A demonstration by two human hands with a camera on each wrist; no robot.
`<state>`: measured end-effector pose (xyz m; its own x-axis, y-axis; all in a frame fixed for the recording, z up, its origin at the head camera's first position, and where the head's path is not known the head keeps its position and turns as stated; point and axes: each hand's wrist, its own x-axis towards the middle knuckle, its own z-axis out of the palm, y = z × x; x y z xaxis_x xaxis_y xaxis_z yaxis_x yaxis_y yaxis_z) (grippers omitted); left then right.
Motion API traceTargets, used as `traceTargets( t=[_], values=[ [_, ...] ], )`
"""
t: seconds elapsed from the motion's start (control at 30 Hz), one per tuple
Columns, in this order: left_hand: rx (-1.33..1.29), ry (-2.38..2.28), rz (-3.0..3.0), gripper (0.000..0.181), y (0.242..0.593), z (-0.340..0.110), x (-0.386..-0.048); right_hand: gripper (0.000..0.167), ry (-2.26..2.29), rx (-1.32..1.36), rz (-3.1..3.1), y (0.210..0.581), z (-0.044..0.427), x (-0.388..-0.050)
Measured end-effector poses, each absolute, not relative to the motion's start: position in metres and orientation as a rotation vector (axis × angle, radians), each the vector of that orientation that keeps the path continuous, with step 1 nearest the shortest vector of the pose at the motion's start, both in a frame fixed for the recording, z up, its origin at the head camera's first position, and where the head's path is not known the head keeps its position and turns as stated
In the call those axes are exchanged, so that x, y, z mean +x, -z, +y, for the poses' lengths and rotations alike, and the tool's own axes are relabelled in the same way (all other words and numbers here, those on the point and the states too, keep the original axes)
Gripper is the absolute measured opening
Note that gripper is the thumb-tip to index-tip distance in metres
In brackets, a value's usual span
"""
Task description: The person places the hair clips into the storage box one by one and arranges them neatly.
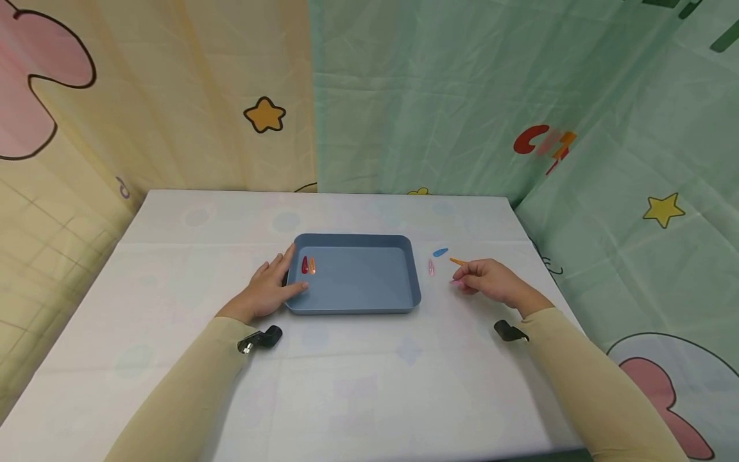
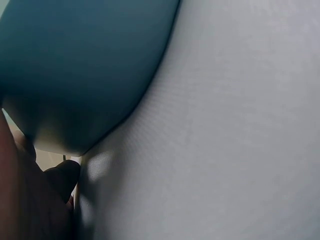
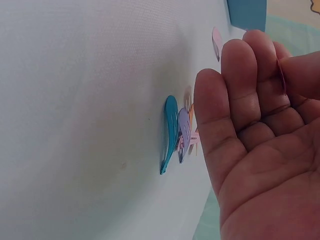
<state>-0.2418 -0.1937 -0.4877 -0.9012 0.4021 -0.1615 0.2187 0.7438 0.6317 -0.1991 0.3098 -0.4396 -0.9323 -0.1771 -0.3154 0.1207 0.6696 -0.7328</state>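
My right hand (image 1: 489, 282) is over the table right of the tray and pinches a thin dark pink hair clip (image 3: 281, 77) between thumb and forefinger. Around it on the cloth lie a blue hair clip (image 1: 441, 252), a pale pink one (image 1: 431, 267) and an orange one (image 1: 457, 261). The right wrist view also shows a teal clip (image 3: 171, 127) and a lilac clip (image 3: 184, 129) close together beside the palm. My left hand (image 1: 267, 289) rests with spread, fairly straight fingers on the left side of the blue-grey tray (image 1: 358, 312). Inside, a red clip (image 1: 305, 264) and an orange-brown clip (image 1: 312, 265) lie side by side.
A white patterned cloth covers the table (image 1: 346, 378). Behind it hang yellow and green curtains (image 1: 404, 96), with another green curtain (image 1: 635, 269) along the right side. Black wrist cameras (image 1: 268, 337) sit at both cuffs, just above the cloth.
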Motion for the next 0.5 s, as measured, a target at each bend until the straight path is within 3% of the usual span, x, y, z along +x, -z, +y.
traceTargets(
  t=[0.5],
  values=[
    [0.494,-0.913,2.654,0.099,0.4860,-0.1944,-0.2411,0.019,1.152,-0.075,2.512,0.4418,0.3101,-0.1993]
  ],
)
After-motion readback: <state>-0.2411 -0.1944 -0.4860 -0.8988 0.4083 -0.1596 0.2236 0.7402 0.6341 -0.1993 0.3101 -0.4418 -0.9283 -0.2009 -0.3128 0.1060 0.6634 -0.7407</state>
